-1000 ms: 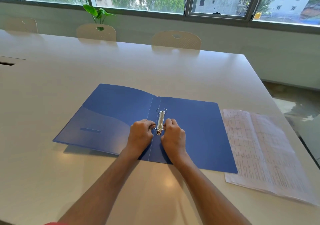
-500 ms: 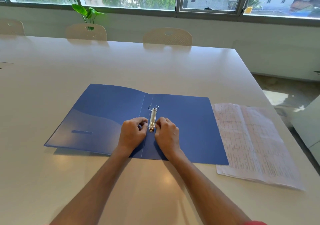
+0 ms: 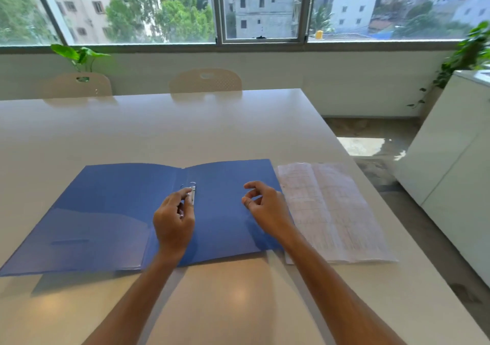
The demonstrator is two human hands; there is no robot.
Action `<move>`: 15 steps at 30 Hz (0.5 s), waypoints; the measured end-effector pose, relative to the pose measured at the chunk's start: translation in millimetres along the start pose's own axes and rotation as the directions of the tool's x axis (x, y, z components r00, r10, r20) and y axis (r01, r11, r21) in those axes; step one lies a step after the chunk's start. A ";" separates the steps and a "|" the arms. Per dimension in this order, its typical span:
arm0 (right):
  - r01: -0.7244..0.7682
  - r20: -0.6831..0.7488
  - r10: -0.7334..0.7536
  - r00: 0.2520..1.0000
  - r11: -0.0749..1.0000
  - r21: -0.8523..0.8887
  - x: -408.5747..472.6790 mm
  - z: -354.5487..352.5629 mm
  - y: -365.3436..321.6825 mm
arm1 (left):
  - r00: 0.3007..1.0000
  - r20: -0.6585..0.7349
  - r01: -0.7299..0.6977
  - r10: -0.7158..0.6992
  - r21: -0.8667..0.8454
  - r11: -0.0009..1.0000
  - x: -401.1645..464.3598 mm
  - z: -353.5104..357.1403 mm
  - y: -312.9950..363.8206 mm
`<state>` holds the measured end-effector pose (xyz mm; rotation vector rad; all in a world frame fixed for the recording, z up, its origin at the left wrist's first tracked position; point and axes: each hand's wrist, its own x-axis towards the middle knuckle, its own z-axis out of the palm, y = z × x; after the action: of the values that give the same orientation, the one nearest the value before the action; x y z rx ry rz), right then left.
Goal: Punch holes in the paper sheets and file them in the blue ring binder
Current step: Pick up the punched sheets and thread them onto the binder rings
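Blue ring binder (image 3: 111,212): open flat on worktop (image 3: 185,127) | left hand (image 3: 173,222): grip pinching ring mechanism (image 3: 193,192) | right hand (image 3: 267,209): grip loosely spread, empty, above right cover | paper sheets (image 3: 331,209): just beside binder.

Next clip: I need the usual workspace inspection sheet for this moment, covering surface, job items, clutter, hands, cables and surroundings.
Surface: white table, glossy, with light reflections near the front edge.
Job's things: blue ring binder lies open and flat; ring mechanism at the spine, open or closed not clear; paper sheets lie on the table right of the binder. No hole punch seen.
Clutter: nothing seen.
Grippers: left hand at the ring mechanism; right hand empty, fingers loosely curled, above the binder's right cover.
Cables: nothing seen.
Surroundings: two chairs at the far side, windows, potted plants, white cabinet on the right.
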<state>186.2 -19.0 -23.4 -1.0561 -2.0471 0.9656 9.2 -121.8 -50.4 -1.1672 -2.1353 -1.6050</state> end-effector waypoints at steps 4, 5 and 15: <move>-0.104 -0.141 0.081 0.987 0.981 -0.161 -2.9 -53.2 30.4 | 0.986 0.120 -0.103 0.115 -0.102 0.989 2.2 34.3 36.8; -0.138 -0.180 0.098 0.979 0.964 -0.226 -5.7 -65.1 39.7 | 0.977 0.163 -0.122 0.139 -0.106 0.987 3.4 44.7 45.0; -0.470 -0.359 0.304 0.882 0.600 -0.647 -58.0 -127.1 100.6 | 0.678 0.717 -0.268 0.161 0.037 0.963 25.3 155.4 102.3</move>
<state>353.2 12.7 -50.3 -2.0025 -2.0735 0.1409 106.5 36.1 -21.4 -2.1612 -2.3235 -0.9408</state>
